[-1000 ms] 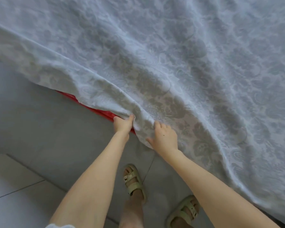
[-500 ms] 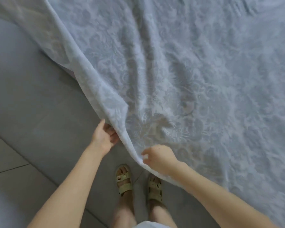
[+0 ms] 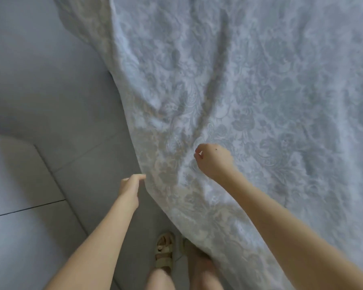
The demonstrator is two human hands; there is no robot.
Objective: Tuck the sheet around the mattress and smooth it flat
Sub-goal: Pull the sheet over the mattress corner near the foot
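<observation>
Sheet (image 3: 249, 84), pale with a grey floral print, fills the far and right side of the view, with long creases running toward the near edge. Its left border hangs down in a loose diagonal drape over the grey tiled floor (image 3: 50, 143). Right hand (image 3: 213, 161) sits on top of the sheet near the drape, fingers curled in, thumb and forefinger pinching a small bit of white fabric. Left hand (image 3: 131, 186) is lower and left, over the floor, fingertips touching the sheet's hanging edge. It is blurred, so cannot tell if it pinches or only touches. Both forearms are bare. Sandal (image 3: 165, 255) on one foot shows near, just beside the drape, and the other foot is partly behind the fabric.
</observation>
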